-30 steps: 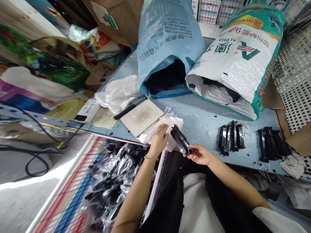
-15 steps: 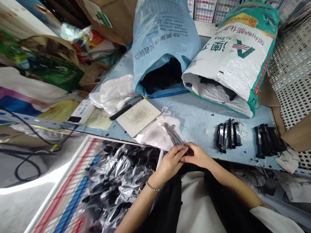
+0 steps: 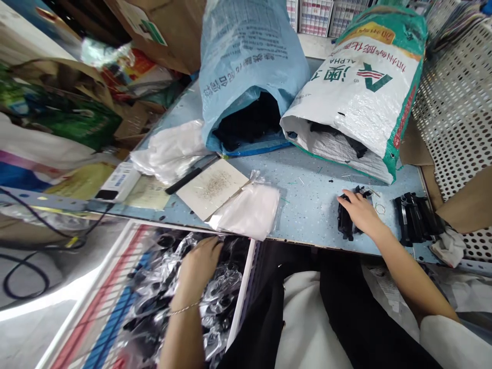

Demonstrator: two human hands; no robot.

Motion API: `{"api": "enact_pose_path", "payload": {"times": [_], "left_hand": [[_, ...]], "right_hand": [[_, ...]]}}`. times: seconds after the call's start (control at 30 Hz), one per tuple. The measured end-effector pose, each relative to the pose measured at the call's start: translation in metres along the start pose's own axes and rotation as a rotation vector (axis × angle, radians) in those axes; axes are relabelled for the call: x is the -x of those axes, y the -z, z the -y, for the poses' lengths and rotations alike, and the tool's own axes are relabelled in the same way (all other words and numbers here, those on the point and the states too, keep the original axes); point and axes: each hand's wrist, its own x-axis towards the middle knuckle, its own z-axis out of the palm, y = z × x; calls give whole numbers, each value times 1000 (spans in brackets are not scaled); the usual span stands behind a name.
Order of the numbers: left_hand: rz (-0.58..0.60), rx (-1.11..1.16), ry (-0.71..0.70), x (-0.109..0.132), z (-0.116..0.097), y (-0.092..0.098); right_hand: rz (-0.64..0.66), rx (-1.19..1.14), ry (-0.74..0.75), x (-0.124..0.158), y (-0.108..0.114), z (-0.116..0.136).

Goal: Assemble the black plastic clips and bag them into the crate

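My right hand is over a small group of black plastic pieces on the table, its fingers closed round some of them. Part of that group is hidden beneath my palm. My left hand is low over a crate of black pieces in clear plastic bags. Its fingers point down and are partly hidden, so I cannot see whether they hold anything. A stack of thin clear bags lies flat at the table's front edge, between my hands. Another row of black pieces lies farther right.
A blue sack and a white-and-green sack, both with black pieces inside, lie at the back. A square board, a dark bar and crumpled plastic are to the left. The crate's white rim stands below the table edge.
My hands have come apart from the clear bag with dark pieces above the bag stack. My left hand has moved down left over the crate, my right hand rightward onto the black pieces.
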Motion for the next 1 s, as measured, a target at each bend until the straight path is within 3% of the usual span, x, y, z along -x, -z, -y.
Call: {"api": "enact_pose_path", "payload": {"times": [0.13, 0.23, 0.3, 0.4, 0.5, 0.57, 0.7, 0.77, 0.83, 0.9, 1.0], "left_hand": [[-104, 223, -60, -42, -92, -29], [-66, 243, -2, -70, -127, -50], [-13, 287, 79, -83, -129, -58], [78, 449, 213, -94, -113, -58], [170, 697, 373, -98, -97, -51], [216, 802, 430, -98, -93, -48], [152, 762, 407, -92, -106, -50], [62, 618, 318, -90, -118, -53], [48, 506, 202, -91, -126, -54], [107, 498, 140, -96, -127, -53], [193, 563, 167, -105, -116, -48]], "right_hand": [[-34, -90, 158, -17, -4, 11], [-50, -135, 191, -22, -5, 22], [-60, -190, 230, -19, -10, 29], [-55, -298, 209, -10, -22, 38], [-57, -462, 43, -3, -33, 48], [-5, -750, -69, -4, -35, 56], [253, -1592, -176, -14, -28, 82], [280, -1865, -185, -20, -24, 96], [256, -2008, -186, -24, -23, 106], [244, -2076, -195, -25, -25, 111], [238, -2132, -225, -21, -30, 110]]}}
